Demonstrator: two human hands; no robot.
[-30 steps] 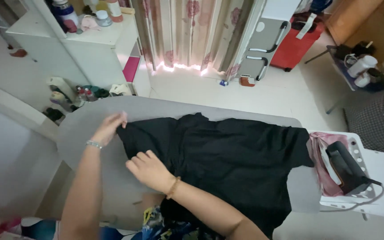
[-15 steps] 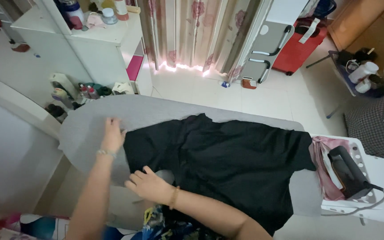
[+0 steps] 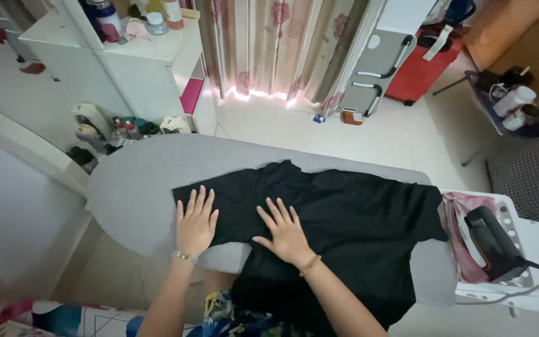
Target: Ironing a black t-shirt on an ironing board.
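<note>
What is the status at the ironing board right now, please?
Left hand and right hand flat, fingers spread, on black garment. Garment spread across grey ironing board. Iron parked at the right end, clear of both hands.

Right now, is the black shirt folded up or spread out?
Spread out. The shirt lies flat across the board, its lower part hanging off the near edge, with the left hand and right hand pressed flat on it.

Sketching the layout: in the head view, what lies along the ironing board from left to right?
Bare grey board end → left hand → right hand → black garment → pink cloth → iron on its white rest.
</note>
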